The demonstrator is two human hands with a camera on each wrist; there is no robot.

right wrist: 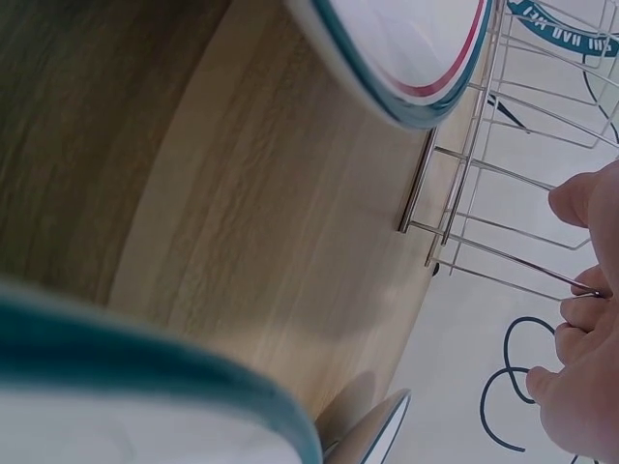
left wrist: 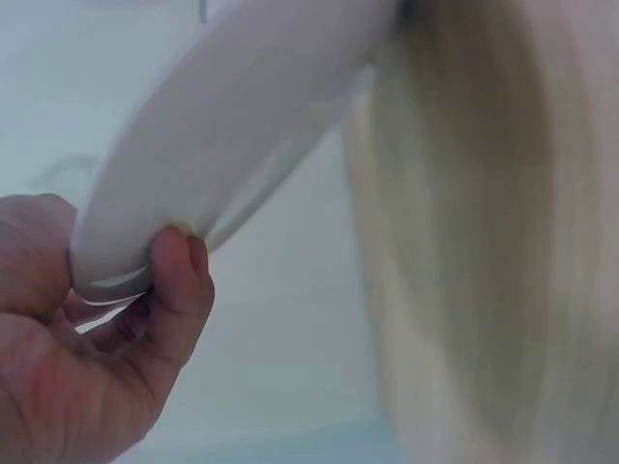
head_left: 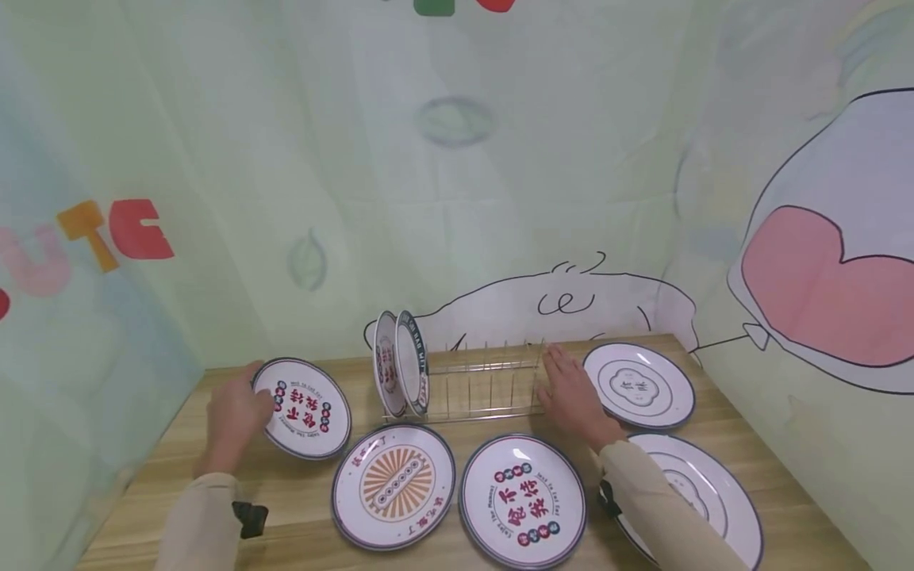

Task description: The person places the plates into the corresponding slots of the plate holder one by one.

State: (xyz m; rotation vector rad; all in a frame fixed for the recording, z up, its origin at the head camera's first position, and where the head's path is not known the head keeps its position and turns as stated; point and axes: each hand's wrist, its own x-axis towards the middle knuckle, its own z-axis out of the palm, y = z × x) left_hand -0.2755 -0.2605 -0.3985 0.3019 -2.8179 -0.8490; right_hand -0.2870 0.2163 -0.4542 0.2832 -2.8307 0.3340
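Note:
My left hand [head_left: 236, 416] grips the left rim of a white plate [head_left: 303, 408] with a dark blue edge and red and blue lettering. The left wrist view shows the raised plate [left wrist: 232, 135] tilted, with my thumb and fingers [left wrist: 179, 280] on opposite faces of its rim. At the right end of a wire dish rack [head_left: 489, 412] is my right hand [head_left: 574, 396]. In the right wrist view its curled fingers [right wrist: 585, 314] hold the end wires of the rack. Two plates [head_left: 412, 361] stand upright in the rack's left end.
Before the rack lie a plate with an orange sunburst [head_left: 393, 507] and a plate with red lettering [head_left: 524, 531]. At the right lie two more plates, a far one [head_left: 650, 365] and a near one [head_left: 728, 492] partly under my right forearm. A printed curtain [head_left: 443, 222] hangs behind the table.

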